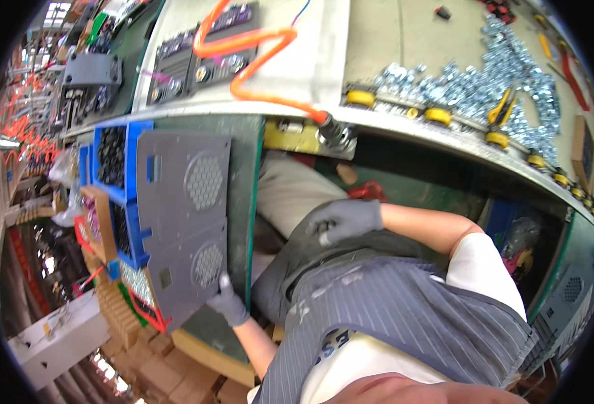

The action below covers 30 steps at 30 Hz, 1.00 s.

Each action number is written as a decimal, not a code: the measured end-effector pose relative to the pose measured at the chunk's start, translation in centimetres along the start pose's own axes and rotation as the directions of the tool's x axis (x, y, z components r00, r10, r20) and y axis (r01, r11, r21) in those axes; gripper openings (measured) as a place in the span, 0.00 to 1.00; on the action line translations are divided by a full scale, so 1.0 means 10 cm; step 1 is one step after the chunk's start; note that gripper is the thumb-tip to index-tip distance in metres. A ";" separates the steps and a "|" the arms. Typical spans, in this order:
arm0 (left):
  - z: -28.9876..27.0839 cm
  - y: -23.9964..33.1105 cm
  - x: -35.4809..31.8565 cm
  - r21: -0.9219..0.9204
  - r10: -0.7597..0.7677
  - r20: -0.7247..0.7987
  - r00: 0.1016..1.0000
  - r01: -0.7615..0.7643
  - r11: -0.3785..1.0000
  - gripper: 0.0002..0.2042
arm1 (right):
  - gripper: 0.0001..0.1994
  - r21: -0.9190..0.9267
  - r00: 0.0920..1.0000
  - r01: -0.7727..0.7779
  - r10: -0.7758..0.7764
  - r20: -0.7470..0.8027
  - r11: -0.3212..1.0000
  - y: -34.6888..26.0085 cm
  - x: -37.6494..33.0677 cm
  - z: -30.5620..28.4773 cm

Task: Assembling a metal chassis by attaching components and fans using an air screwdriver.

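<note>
My left hand [229, 304], in a grey glove, is at the near right corner of a flat grey metal panel [176, 269] with a round patch of honeycomb holes. Its thumb lies along the panel's edge and the fingers are partly hidden there. A matching grey panel [169, 155] adjoins it on the far side. My right hand [347, 221], also gloved, rests over my lap with fingers loosely apart and nothing in them.
Blue bins [132, 229] with dark small parts stand left of the panels. An orange coiled hose [270, 97] runs to a tool [335, 135] at the bench edge. Many shiny metal fasteners [512, 67] lie on the right bench, by yellow-black rollers [438, 116]. Cardboard [159, 374] sits lower left.
</note>
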State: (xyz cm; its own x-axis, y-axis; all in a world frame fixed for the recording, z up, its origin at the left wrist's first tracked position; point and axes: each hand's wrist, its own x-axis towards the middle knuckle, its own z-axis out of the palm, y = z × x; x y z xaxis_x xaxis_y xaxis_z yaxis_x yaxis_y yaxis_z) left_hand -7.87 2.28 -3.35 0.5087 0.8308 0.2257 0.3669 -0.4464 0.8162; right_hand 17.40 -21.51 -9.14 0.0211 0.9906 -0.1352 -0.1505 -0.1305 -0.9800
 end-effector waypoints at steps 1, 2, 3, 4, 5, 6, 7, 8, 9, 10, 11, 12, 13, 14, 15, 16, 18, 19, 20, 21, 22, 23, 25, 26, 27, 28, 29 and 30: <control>0.01 0.02 -0.01 -0.031 0.038 0.001 0.999 -0.038 0.999 0.26 | 0.18 -0.045 0.996 0.059 -0.056 0.067 0.997 -0.21 -0.20 -0.19; 0.02 0.03 0.01 -0.075 0.050 0.052 0.997 -0.046 0.996 0.27 | 0.19 -0.051 0.982 0.125 -0.117 0.151 0.991 -0.42 -0.41 -0.37; 0.02 0.04 0.01 -0.106 0.062 0.037 0.997 -0.058 0.993 0.28 | 0.22 -0.024 0.959 0.132 -0.122 0.257 0.991 -0.62 -0.61 -0.59; 0.03 0.05 0.01 -0.133 0.060 0.065 0.996 -0.051 0.990 0.28 | 0.23 -0.065 0.952 0.151 -0.127 0.280 0.986 -0.79 -0.80 -0.77; 0.03 0.05 0.01 -0.114 0.052 0.054 0.997 -0.045 0.992 0.26 | 0.23 -0.093 0.955 0.090 -0.059 0.292 0.992 -0.95 -1.02 -1.00; 0.03 0.05 0.01 -0.083 0.036 0.022 0.999 -0.034 0.996 0.24 | 0.22 -0.138 0.964 0.037 0.001 0.264 0.990 -1.05 -1.15 -1.23; 0.03 0.04 0.00 -0.106 0.034 0.035 0.999 -0.030 0.994 0.24 | 0.21 -0.060 0.994 -0.052 0.057 0.092 0.997 -1.11 -1.30 -1.41; 0.03 0.04 0.00 -0.107 0.028 0.056 0.998 -0.022 0.994 0.24 | 0.18 -0.076 0.988 -0.047 0.035 -0.151 0.996 -1.12 -1.37 -1.61; 0.02 0.04 0.00 -0.118 0.032 0.039 0.999 -0.027 0.993 0.24 | 0.16 -0.206 0.903 -0.069 -0.026 -0.429 0.976 -1.09 -1.40 -1.85; 0.02 0.03 0.00 -0.090 0.024 0.044 0.999 -0.020 0.996 0.24 | 0.16 -0.266 0.748 -0.194 -0.033 -0.662 0.944 -1.04 -1.44 -2.10; 0.01 0.03 0.00 -0.078 0.021 0.094 0.995 -0.014 0.997 0.24 | 0.17 -0.558 0.562 -0.395 -0.288 -0.776 0.730 -0.96 -1.41 -2.35; 0.01 0.03 0.01 -0.078 0.047 0.085 0.995 -0.041 0.996 0.24 | 0.20 -0.425 0.387 -0.633 -0.211 -0.898 0.648 -0.88 -1.48 -2.56; 0.00 0.03 0.01 -0.081 0.074 0.045 0.996 -0.070 0.994 0.24 | 0.26 -0.348 0.269 -0.802 -0.227 -0.936 0.485 -0.79 -1.52 -2.76; -0.01 0.02 0.01 -0.093 0.083 0.066 0.994 -0.076 0.993 0.24 | 0.30 -0.290 0.200 -0.874 -0.255 -0.946 0.389 -0.69 -1.54 -2.94; -0.01 0.02 0.01 -0.102 0.046 0.080 0.996 -0.038 0.994 0.24 | 0.34 -0.212 0.143 -0.931 -0.239 -0.961 0.296 -0.60 -1.56 -3.10; -0.02 0.01 0.01 -0.113 0.005 0.068 0.998 0.003 0.994 0.24 | 0.34 -0.212 0.136 -0.936 -0.266 -0.954 0.282 -0.52 -1.54 -3.23; -0.03 0.01 0.00 -0.111 -0.012 0.092 0.996 0.022 0.994 0.26 | 0.39 -0.034 -0.038 -0.929 -0.185 -0.982 0.369 -0.40 -1.47 -3.46; -0.03 0.00 -0.01 -0.112 -0.017 0.053 0.998 0.023 0.993 0.28 | 0.39 -0.028 -0.051 -0.938 -0.217 -0.975 0.346 -0.36 -1.43 -3.55; -0.02 0.00 0.00 -0.113 -0.027 0.082 0.996 0.036 0.993 0.28 | 0.40 0.005 -0.082 -0.937 -0.209 -0.975 0.348 -0.34 -1.38 -3.63; -0.02 -0.01 -0.01 -0.099 -0.009 0.077 0.997 0.017 0.995 0.28 | 0.42 0.014 -0.085 -0.927 -0.174 -0.981 0.374 -0.32 -1.34 -3.71; -0.01 -0.01 0.00 -0.090 0.007 0.019 1.000 -0.005 0.996 0.28 | 0.41 0.046 -0.120 -0.930 -0.184 -0.976 0.364 -0.30 -1.30 -3.80; 0.00 -0.02 0.00 -0.088 -0.003 0.060 0.998 0.008 0.996 0.28 | 0.41 0.058 -0.138 -0.940 -0.219 -0.966 0.336 -0.30 -1.29 -3.91; 0.01 -0.04 -0.01 -0.130 -0.032 -0.020 0.999 0.029 0.991 0.28 | 0.41 0.074 -0.180 -0.921 -0.249 -0.952 0.383 -0.29 -1.26 -4.10; 0.00 -0.06 -0.01 -0.132 -0.028 -0.008 1.000 0.026 0.991 0.28 | 0.40 0.103 -0.225 -0.919 -0.291 -0.930 0.381 -0.28 -1.25 -4.18; -0.01 -0.08 -0.02 -0.096 -0.061 0.011 0.998 0.062 0.993 0.26 | 0.39 0.102 -0.227 -0.911 -0.281 -0.933 0.399 -0.27 -1.23 -4.27; -0.03 -0.10 -0.04 -0.069 -0.099 -0.013 0.995 0.098 0.993 0.25 | 0.36 0.119 -0.238 -0.914 -0.272 -0.932 0.389 -0.28 -1.22 -4.34; -0.05 -0.12 -0.06 -0.047 -0.121 -0.003 0.993 0.120 0.992 0.25 | 0.33 0.068 -0.188 -0.928 -0.304 -0.934 0.365 -0.28 -1.22 -4.37; -0.08 -0.15 -0.06 0.016 -0.132 0.038 0.990 0.132 0.991 0.25 | 0.30 0.078 -0.163 -0.947 -0.256 -0.953 0.311 -0.29 -1.23 -4.40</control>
State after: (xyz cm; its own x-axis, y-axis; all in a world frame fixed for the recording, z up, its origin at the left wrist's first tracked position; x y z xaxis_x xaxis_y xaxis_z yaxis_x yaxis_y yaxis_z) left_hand -9.32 2.69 -4.27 0.4851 0.8693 0.0952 0.4432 -0.3383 0.8301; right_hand 61.05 -35.10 -11.04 0.9770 -0.1668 0.1331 -0.1440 -0.9756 -0.1655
